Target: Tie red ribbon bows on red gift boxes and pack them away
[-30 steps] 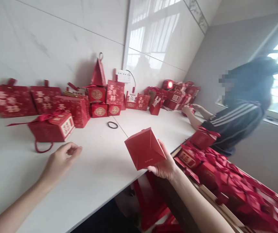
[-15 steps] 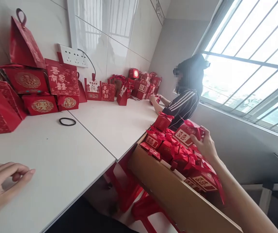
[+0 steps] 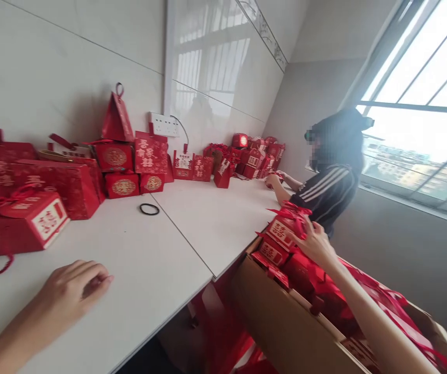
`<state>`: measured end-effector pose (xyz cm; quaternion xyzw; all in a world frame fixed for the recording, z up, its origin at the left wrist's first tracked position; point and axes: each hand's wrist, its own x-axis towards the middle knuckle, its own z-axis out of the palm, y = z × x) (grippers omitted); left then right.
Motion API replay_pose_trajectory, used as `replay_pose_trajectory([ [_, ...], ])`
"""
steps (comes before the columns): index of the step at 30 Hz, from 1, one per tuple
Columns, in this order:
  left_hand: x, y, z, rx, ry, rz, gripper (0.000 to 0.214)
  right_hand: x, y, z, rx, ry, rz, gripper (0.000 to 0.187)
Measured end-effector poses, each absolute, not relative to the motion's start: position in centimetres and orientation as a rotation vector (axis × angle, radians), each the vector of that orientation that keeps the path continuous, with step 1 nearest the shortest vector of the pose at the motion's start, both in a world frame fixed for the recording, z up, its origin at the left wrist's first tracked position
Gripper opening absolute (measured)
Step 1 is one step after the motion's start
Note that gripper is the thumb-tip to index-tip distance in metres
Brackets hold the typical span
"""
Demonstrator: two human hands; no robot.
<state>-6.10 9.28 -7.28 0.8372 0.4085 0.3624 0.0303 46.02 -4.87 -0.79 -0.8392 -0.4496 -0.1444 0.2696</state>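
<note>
My right hand (image 3: pixel 317 243) grips a red gift box (image 3: pixel 279 232) with a white double-happiness label and a ribbon bow. It sits over the far end of a brown carton (image 3: pixel 281 317) packed with more ribboned red boxes. Part of the held box is behind my fingers. On the white table (image 3: pixel 176 280), my left hand (image 3: pixel 77 287) rests with loosely curled fingers, thumb apart and nothing in them. A large red gift box (image 3: pixel 21 223) with a ribbon bow stands beyond it at the left.
Red gift bags and boxes (image 3: pixel 124 186) line the tiled wall. A black ring-shaped band (image 3: pixel 149 209) lies on the table. A co-worker (image 3: pixel 325 182) in a black striped top handles a red item at the far end. Red stools (image 3: pixel 223 327) are beneath the table edge.
My right hand has lowered the gift box onto the boxes at the carton's far end. My view has turned left, showing more of the table's left side. My left hand stays on the table.
</note>
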Motion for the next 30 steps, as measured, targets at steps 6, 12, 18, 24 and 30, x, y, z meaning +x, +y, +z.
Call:
replay_pose_trajectory([
  [6,-4.7,7.6,-5.7,2.662,1.244,0.879,0.019,39.2,-1.7,2.4,-1.759,-1.601,-0.526,0.063],
  [12,-4.6,6.9,-5.5,2.667,1.239,0.910,0.014,19.5,7.8,3.2,-1.100,-2.297,0.434,0.038],
  [18,-5.9,6.8,-4.5,2.780,1.154,1.325,0.016,3.7,16.3,1.8,-1.257,-2.126,0.805,0.081],
  [24,-6.6,7.3,-4.2,2.650,1.265,1.697,0.021,-2.3,17.9,2.0,-1.376,-2.129,0.672,0.099],
  [30,-7.2,6.8,-3.0,2.647,0.991,1.981,0.014,-2.7,18.8,2.2,-1.331,-2.265,0.613,0.100],
])
